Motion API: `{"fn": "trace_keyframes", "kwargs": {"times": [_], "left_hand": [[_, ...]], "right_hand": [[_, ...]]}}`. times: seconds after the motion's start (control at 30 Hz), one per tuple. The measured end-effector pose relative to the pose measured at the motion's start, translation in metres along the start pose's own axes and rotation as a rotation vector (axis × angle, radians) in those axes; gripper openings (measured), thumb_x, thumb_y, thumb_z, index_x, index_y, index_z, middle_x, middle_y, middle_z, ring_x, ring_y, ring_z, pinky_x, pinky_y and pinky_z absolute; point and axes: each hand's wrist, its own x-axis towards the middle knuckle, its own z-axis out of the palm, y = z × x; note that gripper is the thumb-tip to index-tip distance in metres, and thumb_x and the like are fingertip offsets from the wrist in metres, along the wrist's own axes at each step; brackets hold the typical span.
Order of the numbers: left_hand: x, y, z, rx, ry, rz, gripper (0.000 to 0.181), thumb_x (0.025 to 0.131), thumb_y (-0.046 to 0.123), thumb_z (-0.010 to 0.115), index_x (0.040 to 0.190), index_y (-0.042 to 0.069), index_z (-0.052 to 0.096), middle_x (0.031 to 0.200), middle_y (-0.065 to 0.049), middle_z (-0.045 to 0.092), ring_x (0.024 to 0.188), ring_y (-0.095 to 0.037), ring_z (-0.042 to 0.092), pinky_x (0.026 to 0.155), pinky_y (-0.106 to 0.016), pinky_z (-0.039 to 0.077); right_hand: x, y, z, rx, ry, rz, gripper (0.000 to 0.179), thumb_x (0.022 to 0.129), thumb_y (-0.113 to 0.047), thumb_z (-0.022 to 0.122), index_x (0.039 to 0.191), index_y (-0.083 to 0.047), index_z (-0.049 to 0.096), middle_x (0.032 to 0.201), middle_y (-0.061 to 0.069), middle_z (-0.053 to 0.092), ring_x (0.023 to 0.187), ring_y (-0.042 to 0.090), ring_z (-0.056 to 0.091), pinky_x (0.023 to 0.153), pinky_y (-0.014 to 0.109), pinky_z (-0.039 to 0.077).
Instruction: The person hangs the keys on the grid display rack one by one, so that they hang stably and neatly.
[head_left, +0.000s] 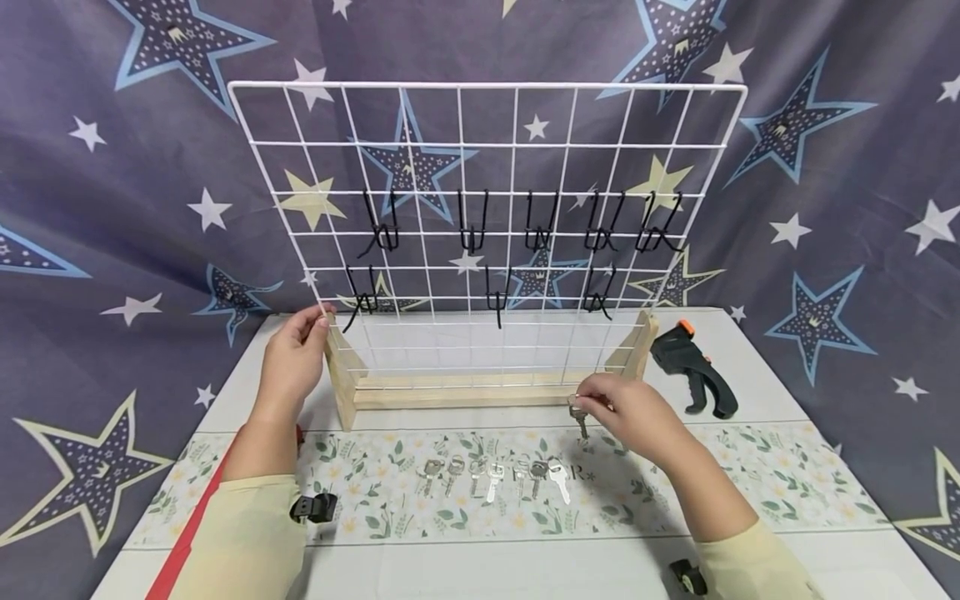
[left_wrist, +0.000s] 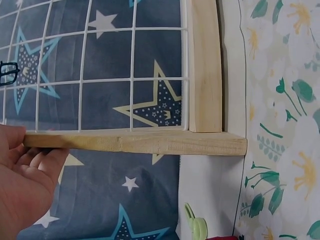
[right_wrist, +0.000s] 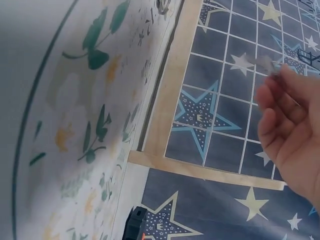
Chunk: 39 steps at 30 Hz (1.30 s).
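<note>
My left hand (head_left: 292, 362) holds the top of the left wooden side piece (left_wrist: 150, 143) of a stand, its fingers against the wood in the left wrist view. The stand's base bar (head_left: 465, 398) runs below a white wire grid (head_left: 487, 86). In front of the bar's right end, my right hand (head_left: 630, 412) pinches a key (head_left: 581, 423) between thumb and fingertips; it hangs above the floral strip, and looks blurred in the right wrist view. Several silver keys, among them a rightmost key (head_left: 559, 482), lie in a row on the floral strip.
Several black hooks, such as a middle hook (head_left: 497, 298), hang on the grid in two rows. A black trigger clamp (head_left: 693, 367) with orange tips lies right of the stand. A red strip (head_left: 197, 512) runs beside the left forearm. A starry curtain (head_left: 862, 208) surrounds the table.
</note>
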Motion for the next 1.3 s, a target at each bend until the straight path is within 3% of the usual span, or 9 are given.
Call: {"fn": "trace_keyframes", "kwargs": {"times": [0.27,0.53,0.97,1.3], "left_hand": [[0.000,0.000,0.001,0.005,0.003,0.003,0.044,0.106,0.038,0.040,0.141,0.015,0.053,0.140,-0.003,0.057,0.127,-0.013,0.051,0.108,-0.033,0.043],[0.000,-0.002,0.002,0.011,0.010,0.018,0.042,0.106,0.037,0.041,0.139,0.015,0.054,0.137,-0.004,0.059,0.124,-0.013,0.052,0.105,-0.030,0.045],[0.000,-0.003,0.003,0.025,0.020,0.027,0.041,0.105,0.037,0.041,0.137,0.016,0.056,0.135,-0.003,0.061,0.122,-0.012,0.053,0.104,-0.028,0.045],[0.001,-0.002,0.003,0.030,0.028,0.040,0.041,0.106,0.036,0.041,0.137,0.015,0.056,0.136,-0.002,0.061,0.124,-0.013,0.054,0.106,-0.031,0.045]], "right_hand": [[0.000,-0.001,-0.015,0.053,0.140,0.002,0.009,0.097,-0.032,0.062,0.095,-0.025,0.068,0.087,-0.011,0.060,0.069,0.008,0.052,0.061,0.026,0.047],[-0.001,-0.009,-0.037,0.124,0.224,0.054,0.009,0.098,-0.031,0.061,0.099,-0.024,0.067,0.079,-0.007,0.066,0.070,0.007,0.058,0.061,0.027,0.049],[0.009,-0.021,-0.064,0.369,0.395,0.046,0.012,0.097,-0.021,0.064,0.099,-0.009,0.067,0.079,0.004,0.068,0.068,0.010,0.064,0.062,0.019,0.055],[0.019,-0.018,-0.065,0.488,0.402,0.078,0.018,0.098,-0.019,0.062,0.103,-0.003,0.067,0.083,0.013,0.068,0.071,0.012,0.066,0.063,0.022,0.057]]}}
